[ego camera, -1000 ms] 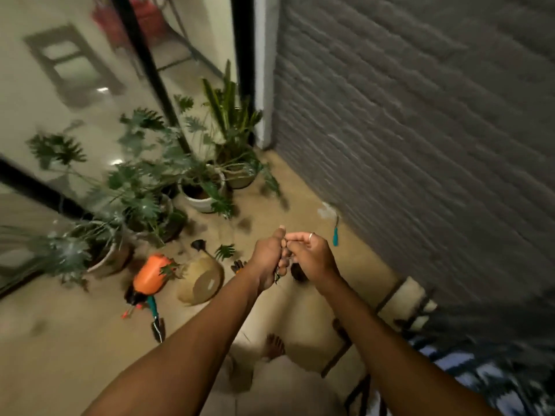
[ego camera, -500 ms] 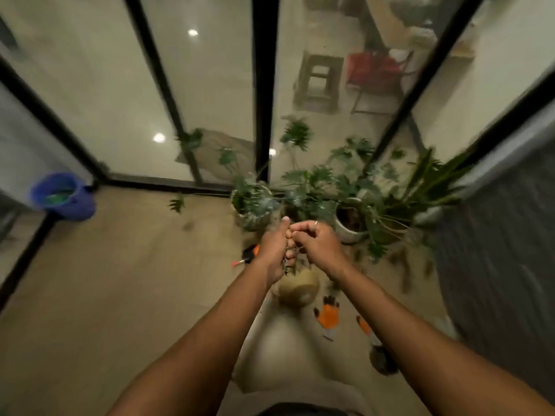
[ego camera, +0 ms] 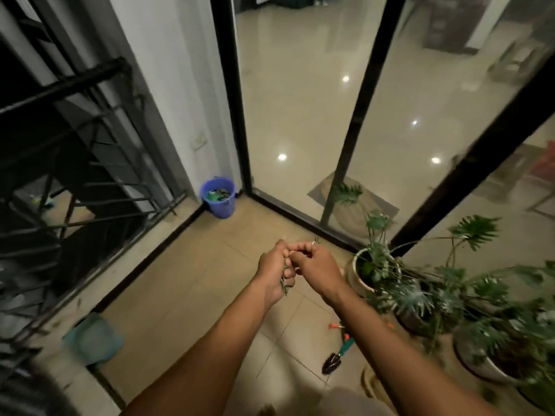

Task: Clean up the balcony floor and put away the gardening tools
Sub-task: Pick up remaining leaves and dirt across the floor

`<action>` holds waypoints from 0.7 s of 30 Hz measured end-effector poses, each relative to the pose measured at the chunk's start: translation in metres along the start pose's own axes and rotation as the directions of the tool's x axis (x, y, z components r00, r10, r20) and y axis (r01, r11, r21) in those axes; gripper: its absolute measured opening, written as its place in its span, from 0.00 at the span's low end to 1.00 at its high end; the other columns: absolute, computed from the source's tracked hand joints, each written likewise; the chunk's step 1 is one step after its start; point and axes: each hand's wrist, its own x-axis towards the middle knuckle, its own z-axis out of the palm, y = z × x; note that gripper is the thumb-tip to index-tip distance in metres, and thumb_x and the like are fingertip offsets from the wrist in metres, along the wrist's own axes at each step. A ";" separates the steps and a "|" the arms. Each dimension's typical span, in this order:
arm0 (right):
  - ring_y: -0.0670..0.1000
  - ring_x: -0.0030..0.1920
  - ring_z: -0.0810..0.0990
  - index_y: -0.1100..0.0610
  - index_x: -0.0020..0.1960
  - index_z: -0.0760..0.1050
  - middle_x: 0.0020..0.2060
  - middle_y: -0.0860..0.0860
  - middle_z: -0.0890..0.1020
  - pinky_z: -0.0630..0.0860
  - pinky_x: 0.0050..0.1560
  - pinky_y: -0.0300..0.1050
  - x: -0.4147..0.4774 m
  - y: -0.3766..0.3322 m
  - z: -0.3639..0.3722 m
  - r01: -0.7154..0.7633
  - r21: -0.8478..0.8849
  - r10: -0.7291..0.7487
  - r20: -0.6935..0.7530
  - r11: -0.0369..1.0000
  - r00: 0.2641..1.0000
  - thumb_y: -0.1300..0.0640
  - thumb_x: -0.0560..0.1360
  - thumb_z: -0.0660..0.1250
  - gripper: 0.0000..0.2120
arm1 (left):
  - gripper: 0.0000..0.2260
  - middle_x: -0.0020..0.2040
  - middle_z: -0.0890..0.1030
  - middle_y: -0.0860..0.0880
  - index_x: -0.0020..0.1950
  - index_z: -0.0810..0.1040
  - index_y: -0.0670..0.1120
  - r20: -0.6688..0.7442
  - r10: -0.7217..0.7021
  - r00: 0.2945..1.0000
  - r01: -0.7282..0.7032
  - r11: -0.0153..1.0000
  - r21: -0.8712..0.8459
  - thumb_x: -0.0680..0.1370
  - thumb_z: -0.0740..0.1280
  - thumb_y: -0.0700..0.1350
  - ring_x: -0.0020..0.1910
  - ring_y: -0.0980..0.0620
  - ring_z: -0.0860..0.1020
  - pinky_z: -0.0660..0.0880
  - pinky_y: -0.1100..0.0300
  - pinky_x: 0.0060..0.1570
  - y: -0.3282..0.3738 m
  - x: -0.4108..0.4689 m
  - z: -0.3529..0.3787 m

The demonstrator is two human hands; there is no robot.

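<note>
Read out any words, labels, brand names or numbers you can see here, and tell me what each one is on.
No text can be read anywhere.
The blue bucket shows a plain side with no label.
The trowel shows no marking.
The wall plate is too small and blurred to tell.

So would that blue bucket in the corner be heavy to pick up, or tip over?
Probably light: the blue bucket looks like plastic, with only some green scraps inside. Pushed, it would likely slide on the smooth floor tiles rather than tip, being squat.
</note>
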 end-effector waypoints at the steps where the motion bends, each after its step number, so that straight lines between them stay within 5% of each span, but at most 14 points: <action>1: 0.49 0.39 0.85 0.56 0.50 0.84 0.41 0.52 0.87 0.83 0.49 0.51 0.016 -0.005 0.008 0.008 -0.010 -0.008 0.021 1.000 1.000 0.63 0.77 0.65 0.09 | 0.18 0.24 0.63 0.52 0.47 0.80 0.44 -0.015 0.003 1.000 -0.003 1.000 -0.021 0.86 0.57 0.53 0.19 0.57 0.59 0.54 0.68 0.20 0.009 0.011 -0.007; 7: 0.49 0.38 0.85 0.57 0.49 0.83 0.40 0.53 0.87 0.82 0.45 0.46 0.117 -0.026 0.041 -0.015 -0.058 0.022 0.114 0.998 0.993 0.60 0.77 0.66 0.07 | 0.20 0.23 0.64 0.53 0.59 0.81 0.42 -0.085 -0.029 0.996 0.018 0.992 -0.128 0.86 0.56 0.55 0.18 0.58 0.60 0.56 0.67 0.18 0.055 0.094 -0.036; 13: 0.48 0.36 0.80 0.61 0.44 0.82 0.39 0.59 0.85 0.80 0.44 0.55 0.237 -0.060 0.073 0.011 -0.127 0.025 0.279 0.992 0.960 0.54 0.75 0.66 0.11 | 0.24 0.23 0.65 0.49 0.31 0.70 0.48 -0.283 -0.081 0.956 0.049 0.992 -0.118 0.84 0.60 0.58 0.21 0.53 0.62 0.58 0.64 0.23 0.133 0.165 -0.060; 17: 0.46 0.37 0.83 0.54 0.43 0.84 0.38 0.52 0.87 0.78 0.43 0.45 0.313 -0.099 0.099 0.044 -0.131 0.009 0.378 0.990 0.926 0.61 0.76 0.66 0.09 | 0.22 0.24 0.67 0.49 0.33 0.72 0.47 -0.339 -0.087 0.937 0.014 0.978 -0.210 0.83 0.62 0.59 0.21 0.52 0.62 0.57 0.62 0.26 0.192 0.210 -0.076; 21: 0.47 0.37 0.83 0.50 0.40 0.84 0.37 0.51 0.87 0.80 0.46 0.48 0.385 -0.127 0.133 0.033 -0.135 0.024 0.401 0.990 0.916 0.61 0.77 0.67 0.11 | 0.19 0.24 0.68 0.50 0.38 0.75 0.47 -0.359 -0.076 0.930 -0.033 0.957 -0.287 0.83 0.62 0.57 0.22 0.54 0.63 0.57 0.63 0.25 0.248 0.260 -0.097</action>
